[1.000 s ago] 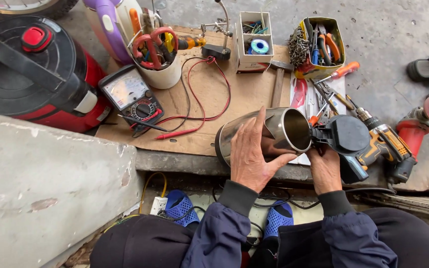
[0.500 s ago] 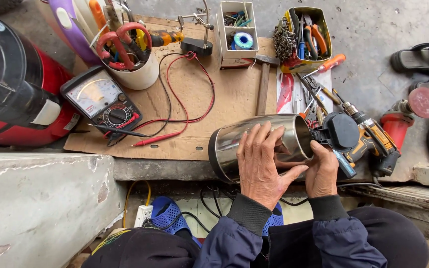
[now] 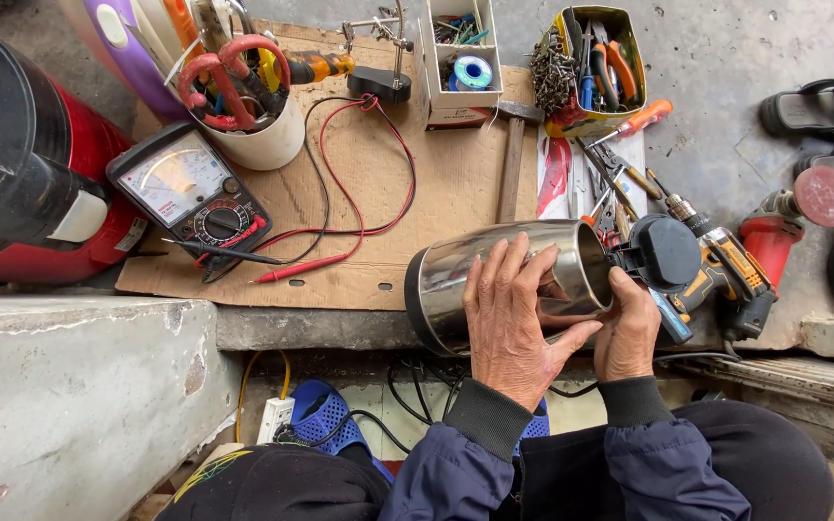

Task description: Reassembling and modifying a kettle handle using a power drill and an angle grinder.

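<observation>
Shifted since the earlier frame: the view sits a little lower and further left, so the steel kettle body and both hands now lie lower and nearer the person's lap, while the left fingers have closed further over the shell.

Red and black appliance (image 3: pixel 21 183): largest item, far left, standing beside the cardboard sheet (image 3: pixel 436 203).

Steel kettle body (image 3: pixel 456 275): cylindrical, lying on its side at the near edge of the cardboard, open mouth facing right, black hinged lid (image 3: pixel 663 253) swung open just beyond the rim.

Left hand (image 3: pixel 509 323): laid over the top of the shell, fingers spread and curled around it, gripping.

Right hand (image 3: pixel 627 333): at the kettle mouth, fingers tucked against the rim; how firmly they hold cannot be told.

Cordless drill (image 3: pixel 726 275): orange and black, just right of the lid.

Analogue multimeter (image 3: pixel 190 193): left part of the cardboard, red and black leads (image 3: pixel 359 193) trailing right.

White cup (image 3: pixel 253 135): behind the meter, holding red-handled tools.

Hammer (image 3: pixel 512 164): wooden handle, above the kettle.

Yellow tin (image 3: pixel 596 58): top right, packed with pliers and screwdrivers.
</observation>
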